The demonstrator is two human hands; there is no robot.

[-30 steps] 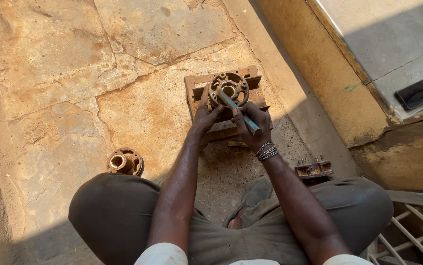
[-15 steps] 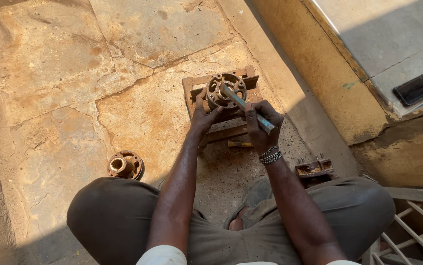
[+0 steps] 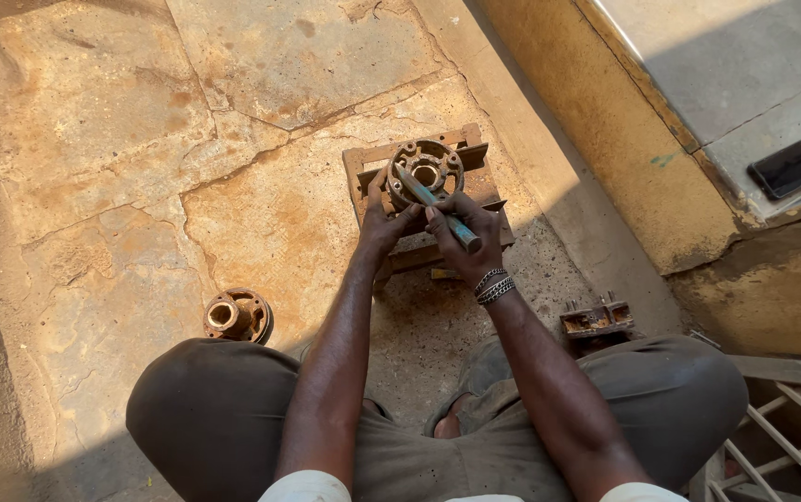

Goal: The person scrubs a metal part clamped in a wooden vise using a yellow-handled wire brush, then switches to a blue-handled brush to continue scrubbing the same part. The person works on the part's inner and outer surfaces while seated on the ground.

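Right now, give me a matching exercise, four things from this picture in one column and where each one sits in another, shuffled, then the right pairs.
Things:
1. round metal hub
2. blue-grey rod
3. rusty flanged part
4. dark flat phone

Places:
A. on the raised ledge at the far right
B. on the stone floor by the left knee
C. on the wooden frame, under the left hand
D. gripped in the right hand, tip on the hub

Pairs: 1-C, 2-D, 3-B, 4-A
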